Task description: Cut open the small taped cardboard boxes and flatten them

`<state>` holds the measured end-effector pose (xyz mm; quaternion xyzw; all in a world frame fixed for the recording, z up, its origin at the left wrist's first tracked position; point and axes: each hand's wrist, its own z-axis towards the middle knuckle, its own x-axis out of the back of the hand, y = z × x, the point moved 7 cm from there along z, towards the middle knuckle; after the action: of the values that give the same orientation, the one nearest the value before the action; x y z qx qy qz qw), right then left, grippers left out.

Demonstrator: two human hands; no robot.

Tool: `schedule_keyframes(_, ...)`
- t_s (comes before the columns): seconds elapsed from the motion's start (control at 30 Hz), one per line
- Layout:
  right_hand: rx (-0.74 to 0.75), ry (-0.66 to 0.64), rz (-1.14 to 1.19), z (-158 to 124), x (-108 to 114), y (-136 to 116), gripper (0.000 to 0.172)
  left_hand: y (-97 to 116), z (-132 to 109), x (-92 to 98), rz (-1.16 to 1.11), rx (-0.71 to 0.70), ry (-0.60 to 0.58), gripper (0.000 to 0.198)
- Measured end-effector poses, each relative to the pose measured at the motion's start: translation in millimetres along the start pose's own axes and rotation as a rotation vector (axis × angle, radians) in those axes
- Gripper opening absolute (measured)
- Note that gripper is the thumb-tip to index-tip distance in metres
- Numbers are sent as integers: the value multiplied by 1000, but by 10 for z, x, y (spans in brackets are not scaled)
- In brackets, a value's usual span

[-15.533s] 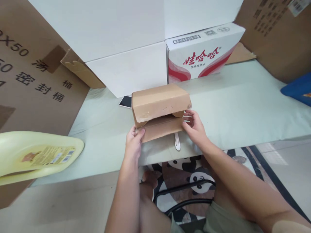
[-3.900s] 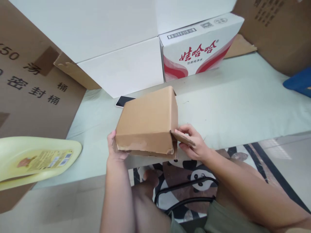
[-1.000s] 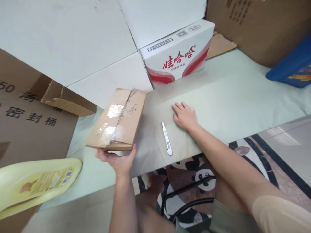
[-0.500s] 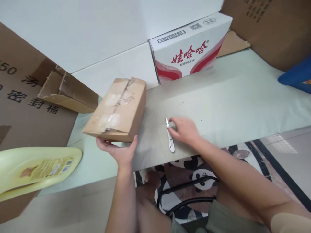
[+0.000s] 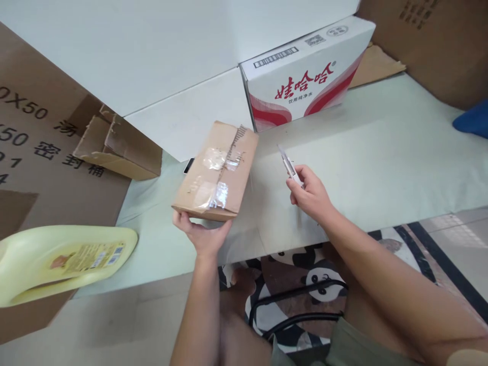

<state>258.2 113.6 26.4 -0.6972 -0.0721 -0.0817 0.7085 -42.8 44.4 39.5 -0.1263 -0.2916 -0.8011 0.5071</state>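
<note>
A brown cardboard box [image 5: 224,165], closed with strips of clear shiny tape along its top seam, is tilted up over the table. My left hand [image 5: 204,235] grips its near end, thumb at the right corner and fingers at the left, partly hidden beneath. To the right, my right hand [image 5: 308,192] is closed round a white utility knife [image 5: 291,169] whose tip points up and away, toward the back of the table. Knife and box are apart.
A white and red water carton [image 5: 308,84] stands at the back. A pale yellow bottle [image 5: 68,259] lies at the left, near an open cardboard carton [image 5: 118,147]. A dark-screened device [image 5: 188,165] peeks out behind the box. The pale green cloth-covered table [image 5: 381,152] ends just before my knees.
My right hand has picked the utility knife up off the table and raised it, turning its tip away. My left hand has moved the cardboard box to the right.
</note>
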Motion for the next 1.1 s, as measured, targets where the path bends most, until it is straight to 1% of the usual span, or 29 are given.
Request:
schedule_keyframes(0.07,18,-60,231,-43,-41,-154,23,124,-6,-31,42,-90,-8,123)
schedule_keyframes(0.17,57,-168,421,-132,-110,-414,26,250,-28,-79,52,-160,-9,123)
schedule_keyframes(0.27,86,-284,619,-199,-120,-619,23,275,-34,-101,38,-137,-3,122)
schedule_keyframes(0.33,87,-384,781,-228,-116,-697,22,283,-27,-101,47,-119,1,122)
schedule_keyframes(0.37,85,-398,843,-232,-98,-709,24,298,-22,-98,55,-123,3,122)
schedule_keyframes(0.4,89,-377,877,-230,-67,-702,26,323,-18,-95,62,-136,4,122)
schedule_keyframes(0.47,129,-261,830,-235,11,-663,21,393,-15,-93,62,-176,8,122)
schedule_keyframes(0.5,166,-200,754,-254,42,-651,16,429,-15,-95,55,-193,8,122)
schedule_keyframes(0.53,211,-150,661,-286,60,-651,15,465,-17,-98,49,-206,11,122)
schedule_keyframes(0.63,339,-68,409,-411,46,-707,25,567,-35,-119,41,-244,23,121)
schedule_keyframes(0.73,395,-22,303,-483,6,-764,23,619,-53,-155,65,-246,19,120)
schedule_keyframes(0.83,374,7,242,-489,-27,-782,18,635,-58,-181,93,-236,12,121)
schedule_keyframes(0.97,361,0,187,-520,-65,-823,14,645,-52,-194,99,-239,8,120)
schedule_keyframes(1.1,363,55,115,-565,-55,-866,13,660,-51,-205,109,-241,9,119)
